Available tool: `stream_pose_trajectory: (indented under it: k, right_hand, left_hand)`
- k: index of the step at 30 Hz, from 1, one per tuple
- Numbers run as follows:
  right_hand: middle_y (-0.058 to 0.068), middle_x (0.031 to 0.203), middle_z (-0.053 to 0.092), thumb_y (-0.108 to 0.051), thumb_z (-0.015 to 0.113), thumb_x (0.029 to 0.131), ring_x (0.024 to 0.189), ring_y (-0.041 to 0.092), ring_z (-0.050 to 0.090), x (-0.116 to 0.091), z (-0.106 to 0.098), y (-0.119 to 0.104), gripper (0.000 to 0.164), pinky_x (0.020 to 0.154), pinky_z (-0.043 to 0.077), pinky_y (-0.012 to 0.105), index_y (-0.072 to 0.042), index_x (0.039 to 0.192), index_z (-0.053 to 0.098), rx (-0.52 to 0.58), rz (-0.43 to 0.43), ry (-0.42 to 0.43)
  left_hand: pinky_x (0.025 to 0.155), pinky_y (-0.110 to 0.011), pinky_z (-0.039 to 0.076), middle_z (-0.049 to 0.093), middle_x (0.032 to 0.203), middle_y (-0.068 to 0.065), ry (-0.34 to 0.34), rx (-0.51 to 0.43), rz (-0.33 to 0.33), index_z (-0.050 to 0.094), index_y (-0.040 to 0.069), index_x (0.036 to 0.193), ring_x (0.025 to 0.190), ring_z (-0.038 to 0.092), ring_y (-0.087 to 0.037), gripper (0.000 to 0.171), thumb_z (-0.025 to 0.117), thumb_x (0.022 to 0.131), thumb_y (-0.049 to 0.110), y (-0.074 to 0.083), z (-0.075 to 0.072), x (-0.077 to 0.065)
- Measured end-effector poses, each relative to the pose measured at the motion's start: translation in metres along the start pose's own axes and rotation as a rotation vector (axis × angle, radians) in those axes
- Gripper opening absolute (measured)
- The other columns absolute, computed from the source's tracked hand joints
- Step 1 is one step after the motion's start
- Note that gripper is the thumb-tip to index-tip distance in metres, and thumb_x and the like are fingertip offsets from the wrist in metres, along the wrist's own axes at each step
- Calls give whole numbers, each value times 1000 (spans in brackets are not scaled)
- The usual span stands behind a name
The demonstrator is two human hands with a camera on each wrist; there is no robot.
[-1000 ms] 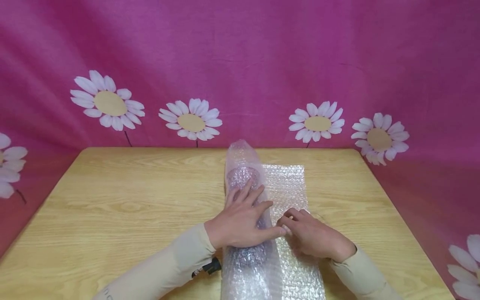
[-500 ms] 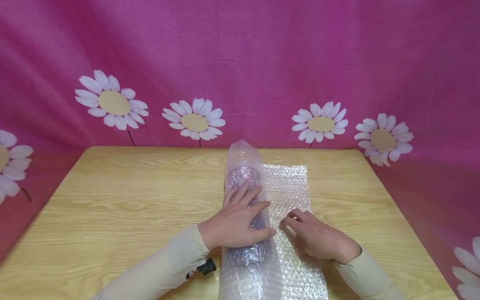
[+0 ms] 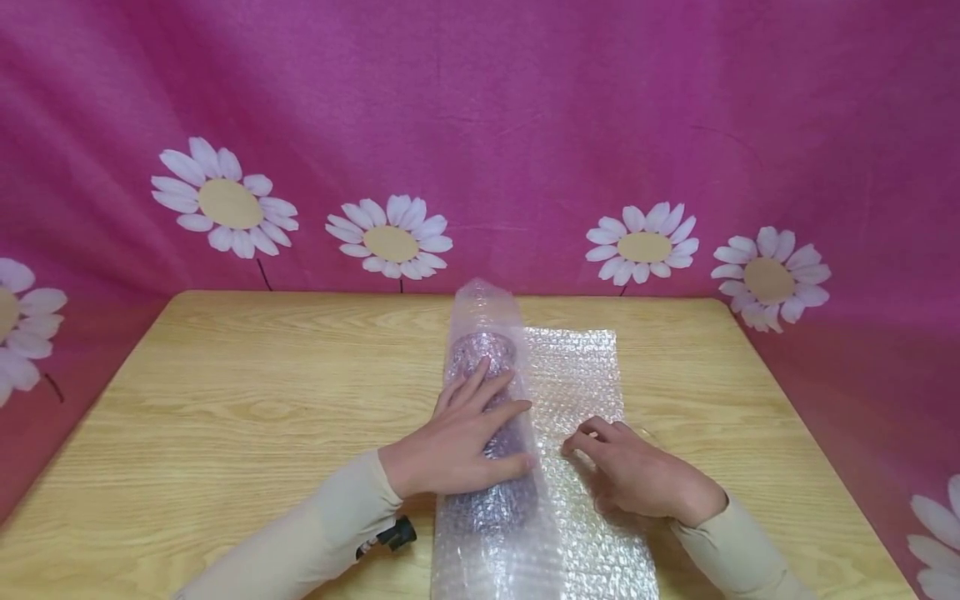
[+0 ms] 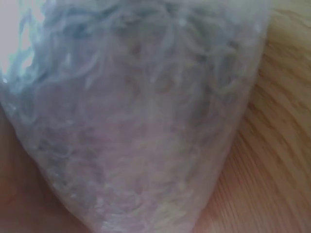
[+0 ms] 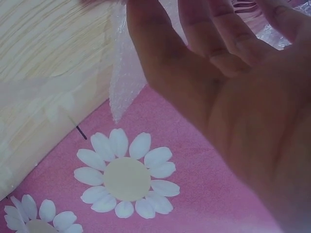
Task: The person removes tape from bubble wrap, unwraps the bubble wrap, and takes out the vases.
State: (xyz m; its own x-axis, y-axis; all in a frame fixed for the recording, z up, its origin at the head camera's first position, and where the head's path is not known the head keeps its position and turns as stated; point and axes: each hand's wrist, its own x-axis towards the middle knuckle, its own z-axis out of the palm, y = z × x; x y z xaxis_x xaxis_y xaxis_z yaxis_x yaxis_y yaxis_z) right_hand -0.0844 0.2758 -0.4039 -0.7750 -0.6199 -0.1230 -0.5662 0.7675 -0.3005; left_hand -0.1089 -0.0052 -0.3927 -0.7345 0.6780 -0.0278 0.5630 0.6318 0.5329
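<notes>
In the head view, a long rounded item [image 3: 491, 512], dark and purplish, lies inside several layers of clear bubble wrap [image 3: 480, 308]. Its kind is hidden by the wrap. My left hand [image 3: 457, 450] rests on top of this bundle with fingers spread. In the left wrist view the wrapped bundle [image 4: 141, 111] fills most of the picture, blurred. A flat sheet of bubble wrap [image 3: 573, 375] extends from the bundle's right side. Over it is my right hand [image 3: 637, 471], fingers loosely bent, fingertips close to the sheet. The right wrist view shows the hand's palm [image 5: 252, 111] and parted fingers.
A wood-grain table [image 3: 262, 400] lies under everything. Behind it hangs a pink cloth [image 3: 510, 142] printed with white daisies [image 3: 390, 242]. A small black device [image 3: 397, 533] sits at the left sleeve's cuff.
My left hand has slid left, and the bundle has shifted slightly left under it. The gap between my left thumb and right fingertips has widened.
</notes>
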Motion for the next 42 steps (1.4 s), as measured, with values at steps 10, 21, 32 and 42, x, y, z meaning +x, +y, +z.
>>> stream_pose_trajectory:
  k: [10, 21, 32, 42]
  right_hand:
    - [-1, 125, 57, 0, 86, 75, 105, 17, 52, 1, 0, 0, 61, 83, 58, 33, -24, 126, 62, 7, -1, -11]
    - [0, 127, 57, 2, 82, 76, 107, 19, 53, 1, -1, 0, 60, 86, 58, 37, -25, 126, 62, 12, 16, -20]
    - [-1, 127, 57, 1, 85, 76, 107, 18, 51, 1, -1, 1, 62, 85, 56, 36, -26, 127, 62, 18, 23, -27]
    - [1, 128, 57, 1, 84, 76, 107, 19, 51, 1, 0, 1, 62, 86, 56, 37, -24, 127, 61, 6, 10, -23]
  left_hand:
    - [132, -61, -5, 9, 177, -5, 23, -33, 14, 43, 24, 158, 164, -14, -30, 72, 51, 99, 65, -12, 1, -7]
    - [132, -66, 2, 10, 177, -2, 59, -64, 40, 40, 26, 160, 164, -11, -32, 71, 53, 100, 62, -23, 0, -16]
    - [131, -66, 4, 3, 177, 7, 53, -127, 4, 25, 33, 165, 165, -10, -26, 81, 55, 97, 66, -32, -2, -23]
    - [126, -74, 12, -5, 176, 16, 16, -173, -19, 18, 40, 165, 164, -12, -23, 84, 58, 96, 66, -43, -7, -32]
